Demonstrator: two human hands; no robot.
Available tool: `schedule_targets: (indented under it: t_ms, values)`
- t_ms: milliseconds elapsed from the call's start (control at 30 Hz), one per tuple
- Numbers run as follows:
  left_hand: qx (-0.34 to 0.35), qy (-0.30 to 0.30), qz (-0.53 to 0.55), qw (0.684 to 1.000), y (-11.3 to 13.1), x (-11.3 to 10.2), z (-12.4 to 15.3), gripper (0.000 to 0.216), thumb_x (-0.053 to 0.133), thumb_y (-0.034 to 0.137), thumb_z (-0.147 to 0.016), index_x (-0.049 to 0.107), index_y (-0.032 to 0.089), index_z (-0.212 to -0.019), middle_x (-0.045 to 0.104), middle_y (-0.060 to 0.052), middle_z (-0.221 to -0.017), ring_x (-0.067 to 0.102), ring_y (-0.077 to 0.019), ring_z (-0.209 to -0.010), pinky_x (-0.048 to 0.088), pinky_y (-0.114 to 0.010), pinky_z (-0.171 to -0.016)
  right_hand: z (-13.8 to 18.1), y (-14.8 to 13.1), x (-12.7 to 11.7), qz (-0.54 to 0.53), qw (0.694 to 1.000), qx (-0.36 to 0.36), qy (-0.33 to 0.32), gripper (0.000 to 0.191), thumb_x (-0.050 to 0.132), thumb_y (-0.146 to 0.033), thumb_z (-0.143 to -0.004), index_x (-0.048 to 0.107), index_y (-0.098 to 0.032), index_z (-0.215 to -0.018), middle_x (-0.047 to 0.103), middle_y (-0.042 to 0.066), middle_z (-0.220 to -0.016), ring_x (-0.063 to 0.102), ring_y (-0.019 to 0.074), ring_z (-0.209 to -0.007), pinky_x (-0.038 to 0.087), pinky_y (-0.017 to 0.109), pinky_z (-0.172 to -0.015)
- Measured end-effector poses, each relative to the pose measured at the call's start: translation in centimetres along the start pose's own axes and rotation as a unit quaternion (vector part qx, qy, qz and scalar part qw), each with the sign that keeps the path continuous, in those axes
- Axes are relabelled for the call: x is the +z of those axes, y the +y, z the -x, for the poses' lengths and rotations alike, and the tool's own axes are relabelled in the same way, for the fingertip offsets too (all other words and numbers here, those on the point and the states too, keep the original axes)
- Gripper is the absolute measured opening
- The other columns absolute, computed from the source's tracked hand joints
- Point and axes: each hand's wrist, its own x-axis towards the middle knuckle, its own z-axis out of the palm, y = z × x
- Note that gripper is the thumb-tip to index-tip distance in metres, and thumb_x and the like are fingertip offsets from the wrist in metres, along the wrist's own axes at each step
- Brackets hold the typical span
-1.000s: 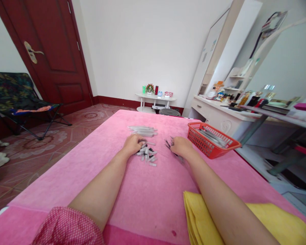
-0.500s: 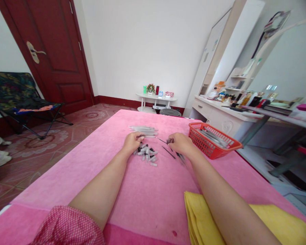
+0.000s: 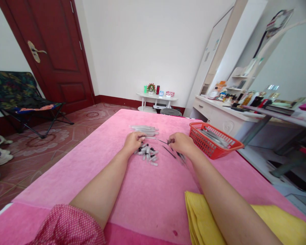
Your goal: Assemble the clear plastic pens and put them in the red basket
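My left hand (image 3: 133,141) pinches a pale, slim pen barrel (image 3: 151,137) that points to the right. My right hand (image 3: 180,143) has its fingertips closed on a thin dark pen refill (image 3: 163,141), whose tip meets the barrel's right end; whether it is inside cannot be made out. Beyond my left hand lies a row of whitish pen barrels (image 3: 144,128). Small translucent and black pen caps (image 3: 148,153) are heaped between the hands, nearer to me. One loose dark refill (image 3: 169,151) lies left of several more refills (image 3: 181,157) under my right hand.
A red plastic basket (image 3: 202,145) holding greyish pen-like sticks stands to the right. Folded yellow cloth (image 3: 197,217) lies under my right forearm. Pink fabric (image 3: 91,163) covers the table. A folding chair (image 3: 28,102) stands left, a cluttered dressing table (image 3: 219,112) right.
The pen barrel now shows more clearly between the hands, in line with the refill. Both hands have hardly moved; the whole view has shifted slightly.
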Motion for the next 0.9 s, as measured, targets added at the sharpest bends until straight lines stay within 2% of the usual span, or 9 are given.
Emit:
schedule_targets:
  t_ms: [233,367,467,567,633,700,767,833,900]
  values:
    - [0.008,-0.012,0.016,1.0,0.1,0.1,0.0,0.027,0.052,0.017,-0.076,0.071,0.021,-0.095,0.071,-0.002,-0.097,0.063,-0.0189,-0.093,0.048,-0.032,-0.086,0.0,0.1,0.0,0.001,1.0,0.005,0.003,0.019,0.058,-0.022,-0.071,0.072,-0.029,-0.082,0.071,0.001,-0.088,0.063,0.0177,-0.084,0.042,0.023,-0.064]
    - [0.041,-0.033,0.02,0.998,0.7,0.2,0.1,0.024,0.055,0.018,-0.075,0.071,0.021,-0.092,0.071,-0.003,-0.095,0.063,-0.019,-0.092,0.047,-0.033,-0.088,0.0,-0.4,0.0,-0.004,0.999,-0.02,0.03,0.02,0.056,-0.024,-0.075,0.072,-0.029,-0.086,0.07,0.001,-0.09,0.061,0.0185,-0.088,0.041,0.024,-0.067]
    - [0.03,-0.04,0.048,0.998,1.1,0.3,0.1,0.023,0.055,0.018,-0.075,0.071,0.02,-0.092,0.071,-0.004,-0.093,0.064,-0.0196,-0.089,0.048,-0.033,-0.086,0.3,-1.3,0.1,-0.017,0.988,-0.073,0.133,0.02,0.055,-0.024,-0.079,0.071,-0.026,-0.089,0.069,0.004,-0.093,0.057,0.0206,-0.093,0.039,0.029,-0.077]
    - [-0.036,0.002,0.117,0.992,1.2,0.3,0.0,0.024,0.051,0.018,-0.075,0.068,0.015,-0.092,0.072,-0.006,-0.083,0.066,-0.0194,-0.08,0.051,-0.033,-0.078,0.7,-2.2,0.2,-0.053,0.951,-0.116,0.28,0.02,0.052,-0.027,-0.083,0.069,-0.023,-0.094,0.065,0.006,-0.103,0.051,0.0226,-0.101,0.035,0.034,-0.087]
    - [-0.07,0.042,0.165,0.983,1.1,0.1,-0.1,0.023,0.05,0.019,-0.075,0.066,0.013,-0.092,0.072,-0.007,-0.08,0.067,-0.0195,-0.077,0.052,-0.033,-0.076,0.9,-2.6,0.3,-0.078,0.937,-0.136,0.312,0.021,0.048,-0.027,-0.086,0.067,-0.022,-0.095,0.064,0.007,-0.104,0.05,0.0221,-0.101,0.034,0.034,-0.088]
    - [-0.084,0.078,0.214,0.97,1.2,-0.3,-0.2,0.023,0.051,0.021,-0.076,0.063,0.012,-0.092,0.072,-0.008,-0.082,0.067,-0.0196,-0.08,0.051,-0.033,-0.078,0.9,-2.7,0.6,-0.093,0.946,-0.164,0.264,0.021,0.048,-0.024,-0.086,0.068,-0.021,-0.092,0.066,0.006,-0.1,0.054,0.0199,-0.097,0.035,0.031,-0.086]
    - [-0.094,0.108,0.261,0.955,1.3,-0.5,-0.2,0.024,0.052,0.025,-0.076,0.061,0.011,-0.094,0.072,-0.009,-0.085,0.067,-0.0196,-0.083,0.05,-0.034,-0.083,0.6,-2.6,1.3,-0.092,0.961,-0.195,0.175,0.019,0.051,-0.019,-0.082,0.068,-0.022,-0.09,0.067,0.003,-0.096,0.057,0.017,-0.091,0.038,0.026,-0.081]
    - [-0.106,0.126,0.302,0.939,1.5,-0.7,-0.2,0.027,0.053,0.029,-0.077,0.059,0.011,-0.096,0.072,-0.01,-0.087,0.067,-0.0197,-0.085,0.049,-0.034,-0.085,0.3,-2.4,2.1,-0.073,0.969,-0.214,0.096,0.021,0.054,-0.016,-0.078,0.069,-0.023,-0.091,0.069,0.002,-0.095,0.059,0.0156,-0.087,0.039,0.024,-0.077]
    - [-0.122,0.136,0.343,0.922,1.6,-0.7,-0.2,0.029,0.055,0.031,-0.076,0.057,0.012,-0.097,0.072,-0.01,-0.088,0.068,-0.0196,-0.084,0.049,-0.035,-0.085,0.1,-2.3,2.9,-0.051,0.972,-0.222,0.05,0.023,0.056,-0.017,-0.076,0.07,-0.023,-0.093,0.069,0.003,-0.094,0.06,0.0156,-0.086,0.039,0.023,-0.074]
